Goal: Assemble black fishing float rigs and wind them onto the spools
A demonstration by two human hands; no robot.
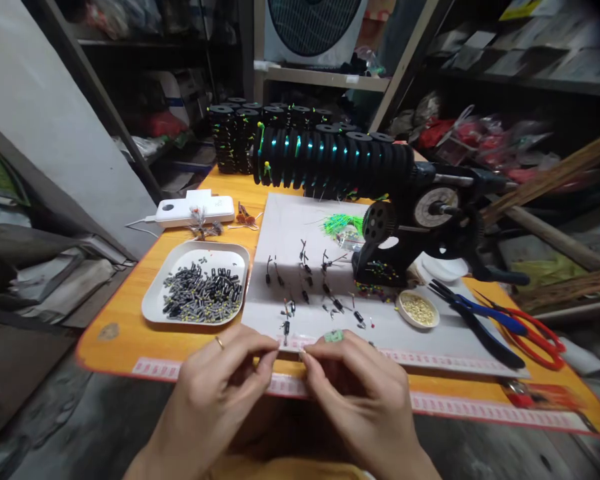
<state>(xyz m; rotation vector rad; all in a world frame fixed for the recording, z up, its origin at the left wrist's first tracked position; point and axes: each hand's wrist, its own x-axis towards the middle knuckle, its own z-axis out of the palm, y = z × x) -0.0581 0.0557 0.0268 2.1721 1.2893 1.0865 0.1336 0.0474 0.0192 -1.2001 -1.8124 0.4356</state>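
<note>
Left hand point(220, 377) and right hand point(363, 383) pinch narrowly, near each other (cannot tell what, if anything, they hold). Small, steady moves seem best. 1 black piece point(287, 328) lies just beyond on the grey board point(290, 220); further black pieces point(337, 305), farther back, are probably best left undisturbed.

One left grip point(220, 377), one right grip point(365, 380); on the bench point(125, 300), one black machine point(397, 180), one white tray point(156, 287), one round dish point(420, 325), one pair of pliers point(480, 329), one pair of red-handled scissors point(527, 315).
</note>
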